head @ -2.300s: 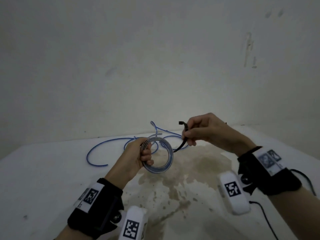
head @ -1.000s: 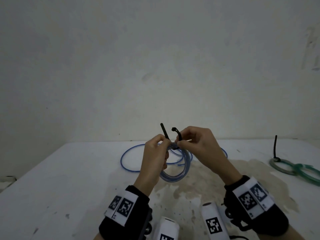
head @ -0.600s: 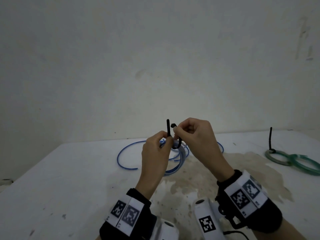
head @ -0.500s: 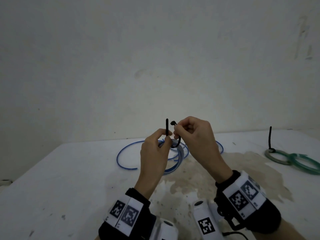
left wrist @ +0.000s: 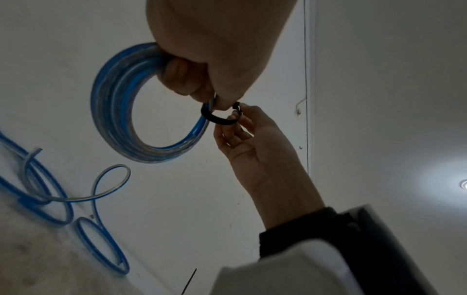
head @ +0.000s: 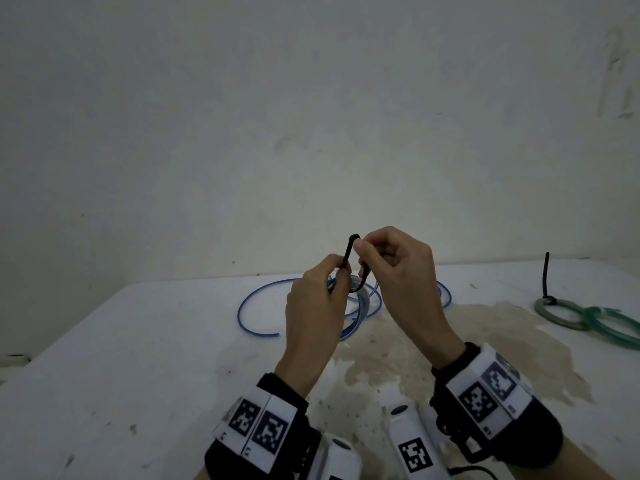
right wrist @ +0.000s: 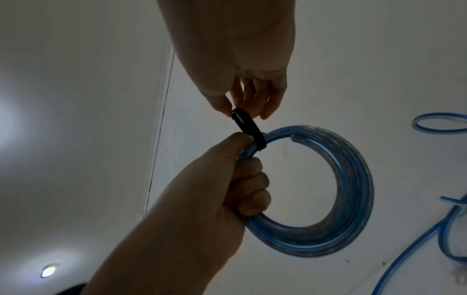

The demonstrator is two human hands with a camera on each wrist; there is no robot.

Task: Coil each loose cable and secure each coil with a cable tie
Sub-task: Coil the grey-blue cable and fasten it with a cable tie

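My left hand (head: 337, 277) grips a coil of blue cable (head: 362, 311) above the table, thumb and forefinger also pinching one end of a black cable tie (head: 347, 254). The tie loops round the coil's top. My right hand (head: 362, 249) pinches the tie's other end, its head meeting the upright strap. In the left wrist view the left hand (left wrist: 220, 99) holds the coil (left wrist: 113, 103) and the tie (left wrist: 217, 119) bends to the right hand (left wrist: 240, 121). In the right wrist view the right hand (right wrist: 242, 111) pinches the tie (right wrist: 248, 127) above the left hand (right wrist: 240, 169) and coil (right wrist: 353, 189).
A loose blue cable (head: 256, 306) lies on the white table (head: 138, 358) behind my hands, also seen as cable (left wrist: 50, 199) and cable (right wrist: 442, 127). A green coiled cable (head: 588, 317) with an upright black tie (head: 546, 275) lies at the right. A brown stain (head: 467, 341) marks the table's middle.
The right hand brought the tie to the coil and wrapped it round the top. In the last half second the tie's head moved up against the upright strap.
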